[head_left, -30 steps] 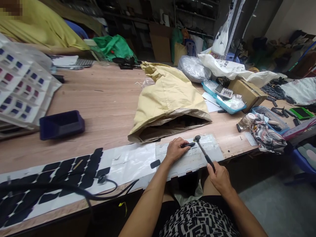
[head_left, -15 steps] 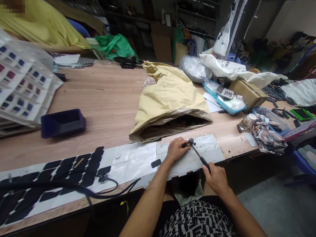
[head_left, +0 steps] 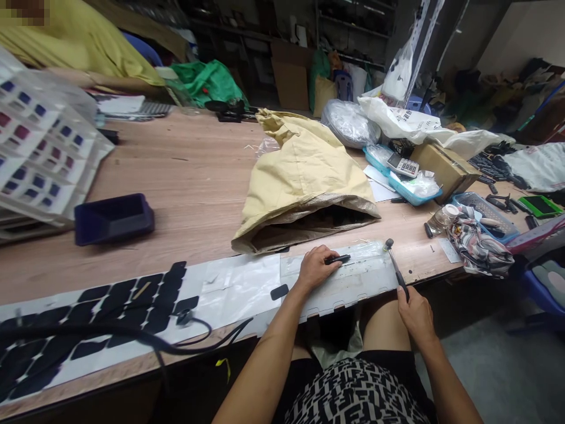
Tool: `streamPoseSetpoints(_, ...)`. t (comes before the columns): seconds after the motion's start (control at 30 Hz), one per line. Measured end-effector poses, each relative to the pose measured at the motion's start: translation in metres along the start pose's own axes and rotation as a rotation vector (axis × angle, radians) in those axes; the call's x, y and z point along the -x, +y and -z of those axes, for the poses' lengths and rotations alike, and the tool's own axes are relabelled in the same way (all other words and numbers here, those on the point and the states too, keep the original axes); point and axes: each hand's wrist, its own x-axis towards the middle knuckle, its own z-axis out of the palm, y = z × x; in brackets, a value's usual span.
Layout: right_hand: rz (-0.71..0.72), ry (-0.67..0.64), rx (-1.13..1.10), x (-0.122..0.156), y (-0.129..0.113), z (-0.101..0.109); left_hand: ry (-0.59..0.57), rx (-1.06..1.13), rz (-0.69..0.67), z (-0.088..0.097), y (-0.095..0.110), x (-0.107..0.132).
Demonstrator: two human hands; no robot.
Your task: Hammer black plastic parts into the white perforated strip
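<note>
My left hand (head_left: 314, 267) is closed on a small black clip-like piece (head_left: 337, 258) and holds it down on a pale plastic sheet (head_left: 353, 277) at the table's near edge. My right hand (head_left: 416, 315) grips the black handle of a small hammer (head_left: 394, 265). The hammer's metal head is lifted off to the right of the piece, over the sheet's right end. Another small black piece (head_left: 278, 292) lies on the sheet left of my left wrist.
A yellow sack (head_left: 300, 176) lies open just behind the sheet. At the left are a dark blue tray (head_left: 113, 218), white card sheets (head_left: 39, 159) and several black pads (head_left: 123, 306) with a black cable (head_left: 185, 344). Boxes, a calculator (head_left: 402, 166) and clutter fill the right side.
The hammer head was on the black piece half a second ago. My right hand has since swung it away to the right. My left hand has stayed put.
</note>
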Motion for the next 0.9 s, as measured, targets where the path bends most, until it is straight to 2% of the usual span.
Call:
streamPoseSetpoints(0.07,-0.029,-0.018,0.025,-0.001,0.004,-0.001,-0.006,0.081,-0.025,0.005,0.007,0.009)
streamPoseSetpoints(0.13,-0.044,-0.031,0.05,-0.001,0.005,-0.003,-0.031,0.163,-0.058,0.012,0.02,0.029)
streamPoseSetpoints(0.27,-0.04,-0.033,0.057,-0.001,0.005,-0.008,-0.148,0.243,-0.153,0.019,0.049,0.09)
streamPoseSetpoints(0.37,-0.037,-0.04,0.051,-0.003,0.007,-0.011,-0.233,0.213,-0.172,0.008,0.054,0.134)
streamPoseSetpoints(0.5,-0.033,-0.044,0.052,-0.004,0.008,-0.012,-0.275,-0.007,-0.062,-0.022,0.034,0.164)
streamPoseSetpoints(0.57,-0.034,-0.051,0.049,-0.004,0.008,-0.011,-0.306,-0.11,0.026,-0.033,0.026,0.167)
streamPoseSetpoints(0.63,-0.04,-0.065,0.051,-0.004,0.007,-0.009,-0.369,-0.119,0.083,-0.036,0.027,0.164)
streamPoseSetpoints(0.7,-0.042,-0.072,0.056,-0.004,0.007,-0.009,-0.442,-0.032,0.076,-0.032,0.037,0.155)
streamPoseSetpoints(0.77,-0.04,-0.067,0.057,-0.004,0.007,-0.01,-0.46,0.094,0.031,-0.023,0.05,0.138)
streamPoseSetpoints(0.83,-0.041,-0.063,0.054,-0.004,0.008,-0.012,-0.356,0.181,-0.001,-0.013,0.06,0.109)
streamPoseSetpoints(0.9,-0.044,-0.062,0.05,-0.004,0.01,-0.015,-0.127,0.186,0.012,-0.005,0.06,0.067)
